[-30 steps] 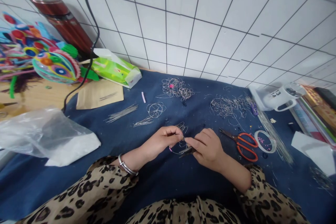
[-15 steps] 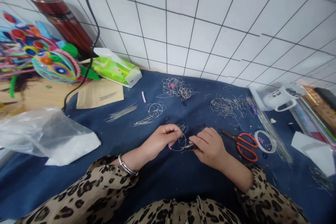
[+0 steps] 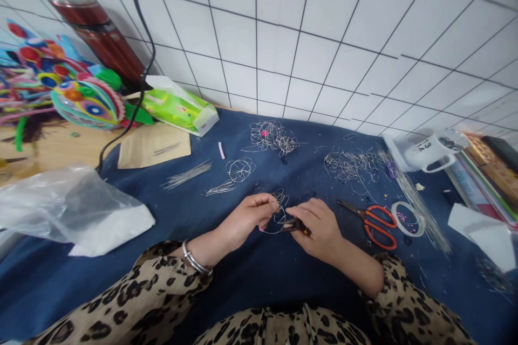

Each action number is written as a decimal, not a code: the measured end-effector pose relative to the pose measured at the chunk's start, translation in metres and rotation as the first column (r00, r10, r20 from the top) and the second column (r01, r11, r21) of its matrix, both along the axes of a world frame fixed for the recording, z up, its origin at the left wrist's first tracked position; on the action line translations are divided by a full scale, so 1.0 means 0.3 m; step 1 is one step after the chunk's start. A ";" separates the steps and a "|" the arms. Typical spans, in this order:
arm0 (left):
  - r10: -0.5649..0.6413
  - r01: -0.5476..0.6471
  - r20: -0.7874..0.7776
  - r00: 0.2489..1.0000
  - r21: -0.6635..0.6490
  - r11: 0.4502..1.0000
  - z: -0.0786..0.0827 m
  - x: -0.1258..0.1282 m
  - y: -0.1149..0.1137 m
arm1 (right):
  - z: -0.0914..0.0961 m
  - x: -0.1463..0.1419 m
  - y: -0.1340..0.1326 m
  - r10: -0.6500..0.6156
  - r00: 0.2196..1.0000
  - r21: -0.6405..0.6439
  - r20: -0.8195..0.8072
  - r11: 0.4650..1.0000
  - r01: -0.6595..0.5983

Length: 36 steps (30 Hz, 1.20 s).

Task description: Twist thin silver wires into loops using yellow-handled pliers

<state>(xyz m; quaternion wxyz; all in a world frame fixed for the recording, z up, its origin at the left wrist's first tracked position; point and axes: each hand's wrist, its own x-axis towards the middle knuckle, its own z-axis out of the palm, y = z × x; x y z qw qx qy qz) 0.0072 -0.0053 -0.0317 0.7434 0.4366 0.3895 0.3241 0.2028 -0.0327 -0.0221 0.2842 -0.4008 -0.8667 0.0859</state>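
My left hand (image 3: 254, 214) pinches a thin silvery wire (image 3: 272, 232) bent into loops, with a small pink bit at its lower end. Beside it, my right hand (image 3: 319, 228) is wrapped round a pair of dark pliers (image 3: 292, 224), whose jaws point left and meet the wire. Whether the jaws are fully closed on it is too small to tell. Just behind my fingers, more wire loops (image 3: 279, 194) rise above the blue cloth. To the right of my right hand lie orange-handled scissors (image 3: 379, 221).
Tangled wire heaps (image 3: 269, 137) lie toward the wall, near straight wire pieces (image 3: 188, 174). On the right are a roll of clear tape (image 3: 421, 225) with pink beads inside its ring and a white mug (image 3: 433, 152). A plastic bag (image 3: 76, 210) and a green packet (image 3: 178, 108) lie left.
My right hand and the pliers have shifted slightly left, closer to my left hand, and the pliers have turned a little. My left hand keeps its pinch on the wire.
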 end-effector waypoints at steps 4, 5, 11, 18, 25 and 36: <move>-0.003 0.002 -0.006 1.000 -0.036 0.999 0.007 0.003 -0.007 | -0.001 -0.004 -0.005 0.041 0.999 0.048 0.017 0.998 -0.042; -0.006 0.005 -0.012 1.000 -0.043 0.999 0.009 0.004 -0.008 | -0.001 -0.006 -0.006 0.047 0.998 0.057 0.029 0.997 -0.049; -0.031 0.033 0.017 0.999 -0.100 0.994 0.017 0.000 -0.011 | 0.000 -0.015 -0.007 0.056 0.997 0.080 0.056 0.995 -0.060; -0.049 0.067 0.096 0.994 -0.192 0.979 0.006 -0.007 -0.008 | -0.009 -0.016 -0.008 0.052 0.997 0.064 0.050 0.996 -0.055; -0.087 0.091 0.040 0.995 -0.089 0.992 0.010 0.004 -0.014 | -0.013 -0.017 -0.010 0.017 0.992 -0.048 -0.124 0.999 -0.023; -0.116 0.200 -0.272 0.955 0.304 0.931 0.017 -0.002 -0.007 | 0.036 -0.027 -0.009 -0.271 0.902 -0.536 -0.337 0.843 0.052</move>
